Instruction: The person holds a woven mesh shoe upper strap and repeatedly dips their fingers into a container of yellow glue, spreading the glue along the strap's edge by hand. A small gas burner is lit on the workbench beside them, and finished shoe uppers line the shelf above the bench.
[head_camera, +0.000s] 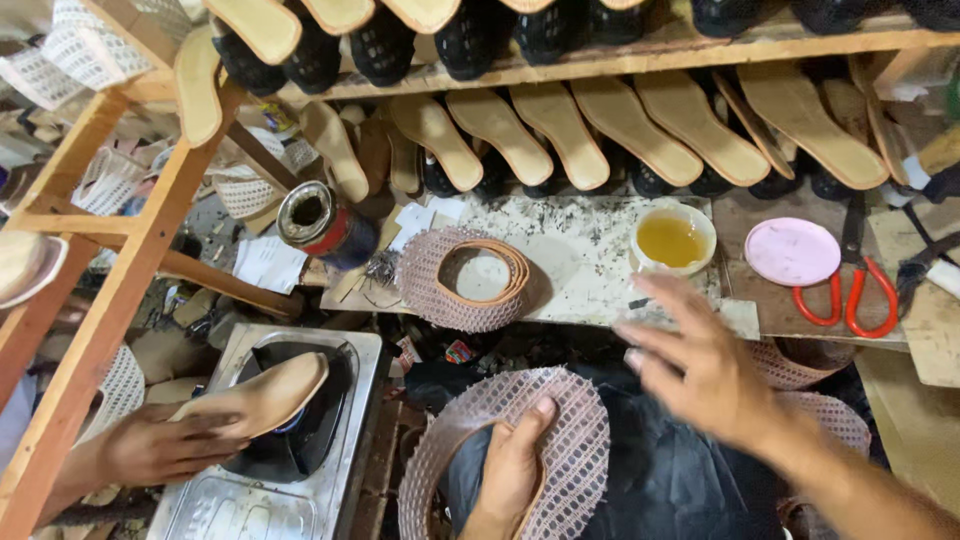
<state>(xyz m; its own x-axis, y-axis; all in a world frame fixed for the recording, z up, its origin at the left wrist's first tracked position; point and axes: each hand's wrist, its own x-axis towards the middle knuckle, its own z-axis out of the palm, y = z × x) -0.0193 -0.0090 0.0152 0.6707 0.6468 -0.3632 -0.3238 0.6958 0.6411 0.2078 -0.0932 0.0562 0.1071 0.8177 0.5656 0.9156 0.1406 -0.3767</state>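
The desk (590, 235) is a pale, speckled work board with darker wooden boards continuing to its right, and on it lie a pink mesh shoe upper (463, 278) curled into a ring, a small white bowl of amber liquid (673, 240), a round pink lid (792, 252), red-handled scissors (860, 290), a red tin can (322, 225) tipped on its side and some scraps of white paper (268, 262). Above it a wooden shelf (640, 52) carries a row of dark shoes with tan soles (470, 35), and more tan-soled shoes (600, 135) stand in a slanted row at the back of the desk, under that shelf.
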